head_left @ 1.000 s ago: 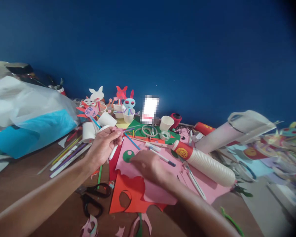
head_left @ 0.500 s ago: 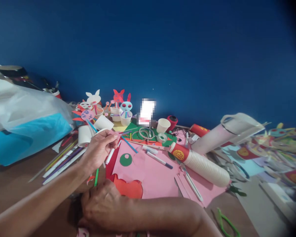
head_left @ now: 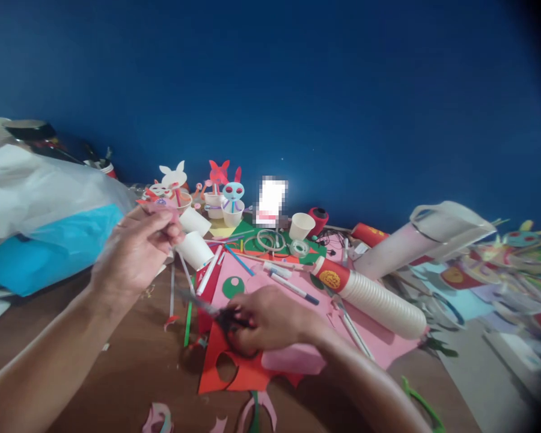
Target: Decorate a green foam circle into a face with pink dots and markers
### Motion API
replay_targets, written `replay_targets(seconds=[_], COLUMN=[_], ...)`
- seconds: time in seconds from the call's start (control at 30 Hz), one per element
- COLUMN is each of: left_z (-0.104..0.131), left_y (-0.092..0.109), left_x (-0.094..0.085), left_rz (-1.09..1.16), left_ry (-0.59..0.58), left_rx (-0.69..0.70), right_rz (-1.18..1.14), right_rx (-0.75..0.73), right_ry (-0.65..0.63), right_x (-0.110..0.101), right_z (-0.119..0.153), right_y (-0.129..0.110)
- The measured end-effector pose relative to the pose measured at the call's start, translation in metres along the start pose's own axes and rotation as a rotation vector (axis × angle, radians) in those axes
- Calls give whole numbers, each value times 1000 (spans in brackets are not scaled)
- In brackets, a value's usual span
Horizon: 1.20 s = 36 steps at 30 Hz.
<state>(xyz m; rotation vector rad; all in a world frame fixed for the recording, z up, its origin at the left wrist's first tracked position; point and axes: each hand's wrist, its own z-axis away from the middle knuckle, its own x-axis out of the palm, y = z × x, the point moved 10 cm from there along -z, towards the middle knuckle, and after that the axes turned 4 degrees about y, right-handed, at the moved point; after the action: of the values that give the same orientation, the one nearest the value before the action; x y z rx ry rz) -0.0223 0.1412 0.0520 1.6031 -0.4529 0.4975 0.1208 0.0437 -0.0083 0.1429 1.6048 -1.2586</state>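
Note:
My left hand point(head_left: 139, 240) is closed in a pinch at the fingertips on a pink paper piece point(head_left: 169, 210). Behind those fingers shows part of a pink paper face point(head_left: 160, 202) with drawn eyes; whether the pinched piece belongs to it I cannot tell. Scissors point(head_left: 225, 317) with dark handles are gripped in my right hand point(head_left: 273, 319), blades pointing left. Under that hand lie a red paper sheet point(head_left: 252, 382) with a cut-out hole and a pink paper piece point(head_left: 293, 359). A white paper cup point(head_left: 196, 249) lies tipped beside my left hand.
Paper animal puppets in cups point(head_left: 232, 210) stand by the blue wall. A long stack of paper cups point(head_left: 383, 307), a marker point(head_left: 293, 287) and a cutter point(head_left: 356, 331) lie on pink paper. Left is a plastic bag point(head_left: 49, 192); paper scraps point(head_left: 157, 418) lie in front.
My left hand has moved left and up, over the pink face. My right hand has risen from the front of the table, moving right, and scissors now show in it. The red sheet has shifted.

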Motion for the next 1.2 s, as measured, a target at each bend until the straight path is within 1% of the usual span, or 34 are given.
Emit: replay_targets(seconds=[0.03,0.07,0.1,0.13,0.23,0.27,0.3,0.33,0.37,0.4,0.47,0.53,0.57,0.6,0.67,0.73,0.77,0.8,0.87,0.93,0.97,1.03,1.1,1.13,1.17,1.2], left_z=[1,3,4,6,10,11,11,10,9,6,1,1,0,1,10,25,33,38,44,43,40,32,23,19,16,14], left_y=[6,7,5,0,-19,-24,-27,-26,-19,-8,23,48,41,27,-11,-48,-61,-69,-75,-69,-64,-50,-26,-11,3,15], left_x=[1,3,6,8,14,15,14,11,7,2,-7,-17,-13,-7,1,17,24,29,35,34,31,21,11,9,8,4], left_rz=[-5,-7,-7,-5,-27,-58,-95,-125,-140,-131,-44,28,2,-31,-138,-231,-247,-257,-268,-262,-263,-265,-214,-180,-139,-110], left_ry=[2,-6,-20,-33,-74,-84,-86,-81,-66,-36,0,44,5,-45,-88,-182,-223,-230,-237,-217,-193,-118,-29,-7,10,41], left_rx=[26,34,17,-3,-96,-129,-153,-158,-138,-85,77,228,148,51,-170,-324,-368,-373,-362,-328,-314,-280,-173,-95,-13,55], right_rz=[-64,-129,-194,-246,-295,-296,-309,-345,-387,-429,-484,-493,-488,-471,-370,-159,-36,73,228,247,211,92,9,9,44,113], right_rx=[28,31,7,-28,-101,-91,-63,-18,27,65,111,138,151,163,172,143,109,49,-81,-179,-222,-263,-224,-203,-211,-254], right_ry=[51,85,102,90,30,48,95,162,233,290,363,446,512,591,752,848,863,850,825,806,813,891,988,988,914,745], right_x=[-16,-27,-34,-36,-25,-23,-24,-27,-32,-36,-45,-56,-64,-71,-83,-85,-81,-74,-59,-51,-51,-61,-68,-63,-50,-25], right_z=[7,12,16,18,17,14,12,10,10,10,13,15,16,17,16,10,4,-3,-12,-12,-7,8,24,27,23,12], right_y=[11,18,21,20,11,10,11,16,21,27,37,45,49,51,49,34,23,10,-13,-25,-29,-28,-20,-18,-22,-31])
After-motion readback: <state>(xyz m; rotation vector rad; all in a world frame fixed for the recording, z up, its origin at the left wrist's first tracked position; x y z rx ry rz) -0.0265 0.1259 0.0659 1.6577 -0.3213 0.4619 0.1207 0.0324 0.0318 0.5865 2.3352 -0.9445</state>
